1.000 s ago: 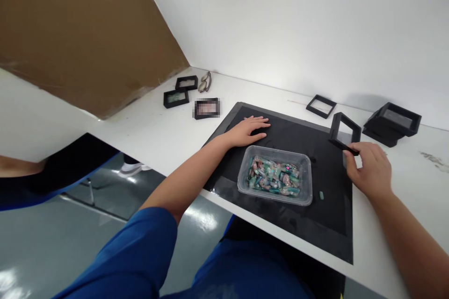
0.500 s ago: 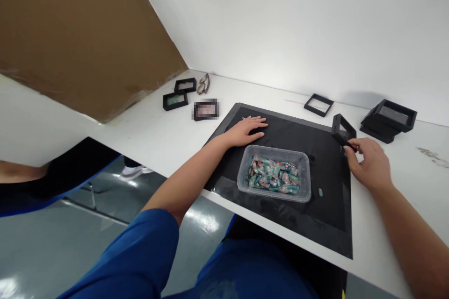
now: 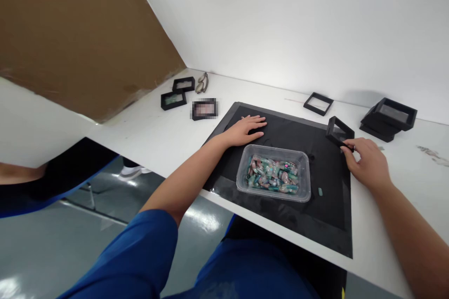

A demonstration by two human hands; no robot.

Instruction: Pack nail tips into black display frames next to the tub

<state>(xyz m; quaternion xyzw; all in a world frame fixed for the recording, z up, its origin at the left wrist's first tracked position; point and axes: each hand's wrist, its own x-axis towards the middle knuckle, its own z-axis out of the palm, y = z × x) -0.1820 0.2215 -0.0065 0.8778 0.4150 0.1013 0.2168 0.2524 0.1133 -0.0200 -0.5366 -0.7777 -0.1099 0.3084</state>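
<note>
The right hand (image 3: 366,162) is pinching a square black frame (image 3: 338,131) by its edge while the left hand (image 3: 245,130) is lying spread flat on the smooth black mat (image 3: 280,126) beside a clear plastic tub (image 3: 274,175) of glossy stones.

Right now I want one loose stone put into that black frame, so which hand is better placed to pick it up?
Probably the right hand: it grips the black frame, and the loose stone lies nearer it. The left hand rests flat on the black mat, beyond the clear tub.
</note>
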